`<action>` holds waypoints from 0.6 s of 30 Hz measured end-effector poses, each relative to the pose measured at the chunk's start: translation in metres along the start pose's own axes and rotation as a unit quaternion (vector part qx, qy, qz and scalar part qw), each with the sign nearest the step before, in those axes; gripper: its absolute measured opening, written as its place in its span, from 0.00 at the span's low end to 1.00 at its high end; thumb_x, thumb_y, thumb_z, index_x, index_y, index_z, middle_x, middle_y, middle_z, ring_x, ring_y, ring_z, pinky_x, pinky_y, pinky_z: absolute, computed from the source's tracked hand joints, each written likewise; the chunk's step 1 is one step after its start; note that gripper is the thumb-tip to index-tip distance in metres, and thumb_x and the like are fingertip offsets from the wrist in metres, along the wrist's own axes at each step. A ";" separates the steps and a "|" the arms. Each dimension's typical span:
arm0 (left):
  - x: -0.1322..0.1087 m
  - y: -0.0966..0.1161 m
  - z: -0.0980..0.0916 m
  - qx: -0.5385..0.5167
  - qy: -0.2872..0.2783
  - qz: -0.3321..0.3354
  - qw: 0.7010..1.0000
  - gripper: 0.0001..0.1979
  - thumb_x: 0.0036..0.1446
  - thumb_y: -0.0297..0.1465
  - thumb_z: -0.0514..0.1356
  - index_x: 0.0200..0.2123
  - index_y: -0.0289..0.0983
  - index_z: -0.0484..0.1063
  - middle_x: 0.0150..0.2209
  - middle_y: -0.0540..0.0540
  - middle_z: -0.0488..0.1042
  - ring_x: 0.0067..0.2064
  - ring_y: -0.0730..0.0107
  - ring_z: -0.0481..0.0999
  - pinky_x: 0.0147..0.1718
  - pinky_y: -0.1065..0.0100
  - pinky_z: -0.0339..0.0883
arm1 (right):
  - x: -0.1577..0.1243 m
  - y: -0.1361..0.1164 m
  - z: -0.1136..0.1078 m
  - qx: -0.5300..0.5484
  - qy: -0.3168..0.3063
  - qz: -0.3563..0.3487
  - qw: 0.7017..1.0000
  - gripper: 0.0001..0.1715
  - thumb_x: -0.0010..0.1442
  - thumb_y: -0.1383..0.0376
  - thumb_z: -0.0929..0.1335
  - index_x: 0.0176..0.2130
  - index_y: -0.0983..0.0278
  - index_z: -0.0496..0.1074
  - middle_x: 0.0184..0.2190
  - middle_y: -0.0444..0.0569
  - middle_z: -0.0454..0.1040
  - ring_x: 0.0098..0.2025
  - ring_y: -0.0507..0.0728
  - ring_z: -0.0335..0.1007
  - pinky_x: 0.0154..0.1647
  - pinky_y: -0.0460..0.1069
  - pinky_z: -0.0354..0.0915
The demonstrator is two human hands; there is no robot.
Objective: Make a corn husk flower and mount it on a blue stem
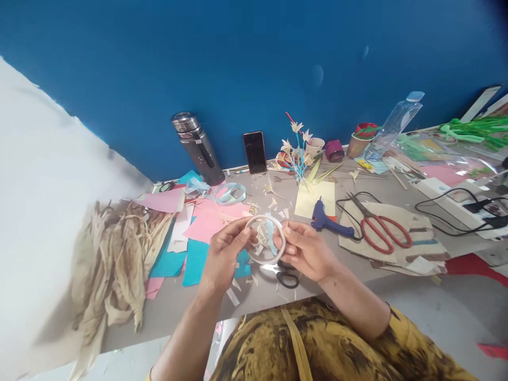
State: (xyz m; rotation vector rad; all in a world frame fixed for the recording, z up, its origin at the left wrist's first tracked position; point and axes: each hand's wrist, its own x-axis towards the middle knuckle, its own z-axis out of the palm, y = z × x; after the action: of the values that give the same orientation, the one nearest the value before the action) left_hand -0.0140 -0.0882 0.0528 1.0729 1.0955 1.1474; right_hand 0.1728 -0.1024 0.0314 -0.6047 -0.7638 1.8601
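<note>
White thin ring [262, 216], held over the bench [174, 304] just left of the glue gun [329, 222]: light, likely flexy. Grip: left hand [224, 253] and right hand [307, 251] pinch opposite rim sides; hold there, not the blue ribbon [272, 239].

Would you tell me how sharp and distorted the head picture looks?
Head view: wide-angle bending curves the table; the dried husks at left are blurred; the ring held by the left hand and right hand is fairly sharp; light is even.
</note>
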 end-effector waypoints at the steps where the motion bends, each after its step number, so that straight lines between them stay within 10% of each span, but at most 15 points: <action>1: -0.001 0.000 0.001 -0.018 -0.010 -0.017 1.000 0.16 0.54 0.37 0.68 0.44 0.37 0.80 0.29 0.48 0.76 0.29 0.72 0.73 0.31 0.69 0.68 | 0.003 0.000 -0.002 0.050 0.007 0.019 0.999 0.15 0.56 0.57 0.75 0.32 0.66 0.74 0.26 0.43 0.70 0.20 0.44 0.48 0.18 0.39 0.53; 8: -0.006 -0.006 -0.001 -0.050 0.028 -0.033 0.998 0.19 0.53 0.37 0.68 0.47 0.37 0.78 0.42 0.41 0.79 0.34 0.68 0.76 0.28 0.68 0.70 | 0.011 -0.005 -0.002 0.216 0.049 0.088 0.971 0.05 0.62 0.69 0.71 0.33 0.67 0.72 0.27 0.42 0.69 0.19 0.42 0.52 0.16 0.34 0.56; 14: -0.021 -0.002 -0.009 0.195 0.017 0.184 0.963 0.22 0.57 0.36 0.64 0.56 0.44 0.73 0.59 0.40 0.69 0.60 0.54 0.67 0.54 0.55 0.67 | 0.011 -0.011 0.004 0.279 0.070 0.122 0.950 0.07 0.65 0.70 0.67 0.33 0.69 0.72 0.27 0.43 0.70 0.18 0.42 0.53 0.14 0.34 0.56; 18: -0.034 0.007 0.003 0.338 -0.021 0.257 0.905 0.17 0.55 0.32 0.67 0.49 0.44 0.77 0.47 0.43 0.77 0.52 0.56 0.74 0.54 0.55 0.66 | 0.017 -0.008 0.010 0.232 0.060 0.125 0.963 0.07 0.62 0.67 0.71 0.33 0.70 0.74 0.27 0.44 0.71 0.17 0.41 0.49 0.14 0.34 0.54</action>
State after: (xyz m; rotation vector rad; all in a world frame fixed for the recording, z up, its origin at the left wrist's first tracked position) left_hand -0.0149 -0.1220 0.0629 2.0144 1.2492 1.1529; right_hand 0.1641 -0.0871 0.0430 -0.5179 -0.1587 2.1177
